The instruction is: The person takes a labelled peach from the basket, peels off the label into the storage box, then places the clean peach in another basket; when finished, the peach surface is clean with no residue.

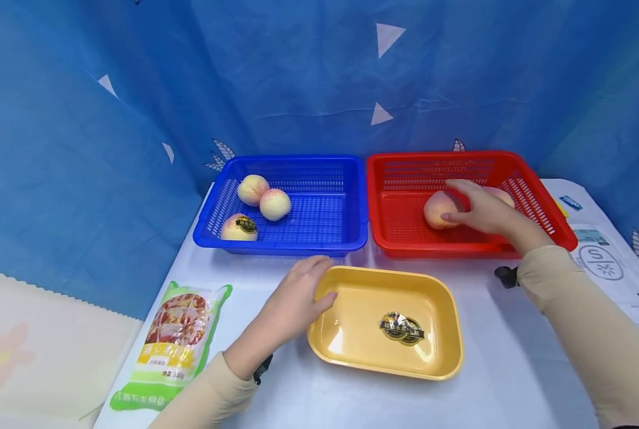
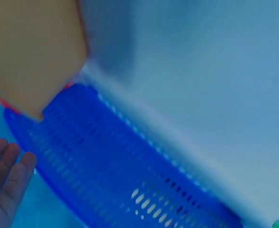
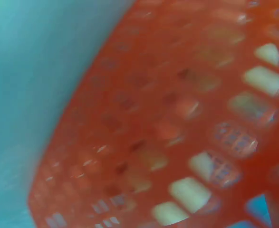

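In the head view, my right hand (image 1: 480,208) is inside the red basket (image 1: 399,245), with thumb and fingers on either side of a pink-yellow peach (image 1: 438,210). A second peach (image 1: 500,195) is partly hidden behind that hand. At the upper left edge of the yellow tray (image 1: 383,357), my left hand (image 1: 298,298) has its thumb over the tray. In the left wrist view, the fingers (image 2: 15,173) of the left hand look extended, apart from the tray. Two round dark-and-gold stickers (image 1: 402,328) lie inside the tray.
A blue basket (image 1: 319,238) with three pale peaches (image 1: 275,204) stands left of the red one. A green-edged food packet (image 1: 174,339) lies at the left of the white table (image 1: 501,375). A white package (image 1: 603,262) lies to the right. Blue cloth (image 1: 308,77) hangs behind.
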`<state>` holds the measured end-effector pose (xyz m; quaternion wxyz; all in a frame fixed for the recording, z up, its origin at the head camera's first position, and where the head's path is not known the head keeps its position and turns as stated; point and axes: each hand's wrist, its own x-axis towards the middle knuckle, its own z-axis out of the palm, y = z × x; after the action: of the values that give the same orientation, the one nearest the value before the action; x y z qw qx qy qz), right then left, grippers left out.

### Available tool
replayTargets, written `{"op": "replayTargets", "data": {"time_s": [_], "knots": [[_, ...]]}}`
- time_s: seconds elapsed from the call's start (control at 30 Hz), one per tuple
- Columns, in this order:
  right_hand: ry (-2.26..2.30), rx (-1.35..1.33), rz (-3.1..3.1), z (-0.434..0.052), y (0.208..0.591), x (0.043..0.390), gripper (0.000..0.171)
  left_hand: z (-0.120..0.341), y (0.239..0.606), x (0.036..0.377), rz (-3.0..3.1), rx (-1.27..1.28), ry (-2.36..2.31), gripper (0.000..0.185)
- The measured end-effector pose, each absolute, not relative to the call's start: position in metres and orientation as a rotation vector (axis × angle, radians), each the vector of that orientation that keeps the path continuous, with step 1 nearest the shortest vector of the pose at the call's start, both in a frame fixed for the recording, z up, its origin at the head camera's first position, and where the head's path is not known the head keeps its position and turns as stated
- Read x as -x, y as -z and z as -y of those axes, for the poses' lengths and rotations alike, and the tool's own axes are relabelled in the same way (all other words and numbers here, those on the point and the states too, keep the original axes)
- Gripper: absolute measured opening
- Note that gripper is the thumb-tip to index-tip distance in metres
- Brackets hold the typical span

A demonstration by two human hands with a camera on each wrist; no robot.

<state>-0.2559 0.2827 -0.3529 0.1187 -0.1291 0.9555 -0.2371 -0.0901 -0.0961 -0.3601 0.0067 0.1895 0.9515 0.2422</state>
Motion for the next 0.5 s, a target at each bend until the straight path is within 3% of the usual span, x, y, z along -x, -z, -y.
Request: {"op": "replayTargets", "data": {"time_s": [0.23,0.5], "knots": [[0.795,0.516,-2.808,-0.248,0.329,0.245,0.084,0.125,0.330,0.102,-3.071,-0.407,-0.843,0.058],[0.827,0.658,-2.793,-0.184,0.308,0.245,0.078,0.186,0.321,0.132,-3.082,-0.079,-0.842,0.095]]}}
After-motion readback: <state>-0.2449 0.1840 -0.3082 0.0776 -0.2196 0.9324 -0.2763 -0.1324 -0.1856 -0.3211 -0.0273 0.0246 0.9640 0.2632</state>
